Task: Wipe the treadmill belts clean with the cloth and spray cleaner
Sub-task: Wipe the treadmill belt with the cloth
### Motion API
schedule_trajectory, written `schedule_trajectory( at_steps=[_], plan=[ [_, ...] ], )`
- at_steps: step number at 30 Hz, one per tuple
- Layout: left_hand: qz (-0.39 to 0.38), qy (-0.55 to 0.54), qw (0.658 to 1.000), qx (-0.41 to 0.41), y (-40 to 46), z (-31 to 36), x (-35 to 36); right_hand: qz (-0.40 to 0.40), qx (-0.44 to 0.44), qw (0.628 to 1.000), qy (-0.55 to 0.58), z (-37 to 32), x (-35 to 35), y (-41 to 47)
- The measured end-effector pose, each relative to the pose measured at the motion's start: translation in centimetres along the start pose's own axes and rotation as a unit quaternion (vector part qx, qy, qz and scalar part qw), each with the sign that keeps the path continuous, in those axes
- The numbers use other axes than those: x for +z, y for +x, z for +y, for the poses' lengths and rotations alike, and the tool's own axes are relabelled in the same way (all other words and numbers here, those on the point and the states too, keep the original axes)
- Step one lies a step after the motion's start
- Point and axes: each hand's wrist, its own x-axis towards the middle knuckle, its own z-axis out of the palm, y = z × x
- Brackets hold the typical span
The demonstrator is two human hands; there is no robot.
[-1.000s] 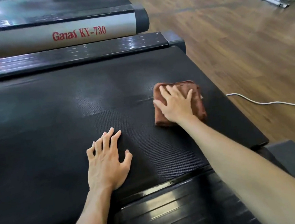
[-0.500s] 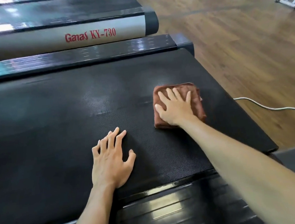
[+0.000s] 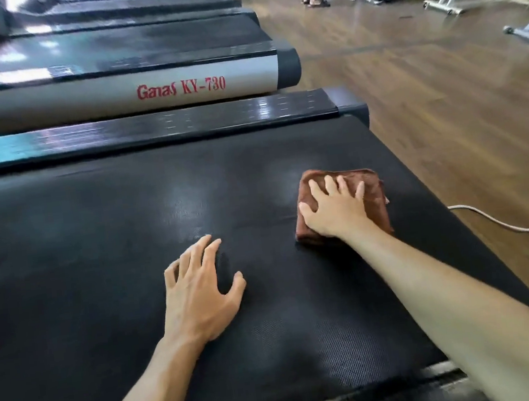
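Now right hand [image 3: 335,210] flat, fingers spread on cloth [image 3: 372,188]; left hand [image 3: 199,290] open on belt [image 3: 81,254].

Soft daylight enters from the upper left, throwing white-blue glare onto the glossy side rails [image 3: 149,131] and a pale sheen on the belt [image 3: 184,203]. The wooden floor [image 3: 425,89] reflects brightly. Shadows are faint. Far treadmills and upper corners are motion-blurred; wide-angle distortion bends the edges. Central texture stays sharp.
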Motion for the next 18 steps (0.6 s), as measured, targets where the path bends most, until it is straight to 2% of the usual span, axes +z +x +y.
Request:
schedule_trajectory(
  at_steps=[3, 6, 9, 12, 14, 16, 18],
  plan=[
    [-0.013, 0.002, 1.0, -0.025, 3.6, -1.7, -0.7, 0.011, -0.109, 0.994, 0.006, -5.6, 1.2, -1.6],
    [-0.028, 0.021, 0.999, -0.03, 5.5, -3.3, -1.0, -0.003, -0.177, 0.984, 0.005, -6.1, 2.0, -7.3],
    [-0.052, 0.036, 0.997, -0.039, 6.0, -5.1, -0.8, -0.009, -0.121, 0.993, -0.002, -1.7, 2.0, -9.4],
    [-0.069, 0.066, 0.995, -0.035, 6.4, -6.5, -0.6, -0.008, 0.012, 1.0, 0.003, 1.1, 0.7, -5.0],
    [-0.067, 0.074, 0.994, -0.034, 6.5, -7.2, -0.4, -0.002, 0.057, 0.998, 0.01, -0.1, -0.2, -0.6],
    [-0.062, 0.086, 0.994, -0.03, 6.6, -7.5, 0.0, 0.002, 0.041, 0.999, 0.016, -2.9, -0.2, 3.1],
    [-0.054, 0.089, 0.994, -0.028, 6.6, -7.5, 0.4, 0.009, -0.017, 1.0, 0.013, -6.2, 0.3, 4.5]
  ],
)
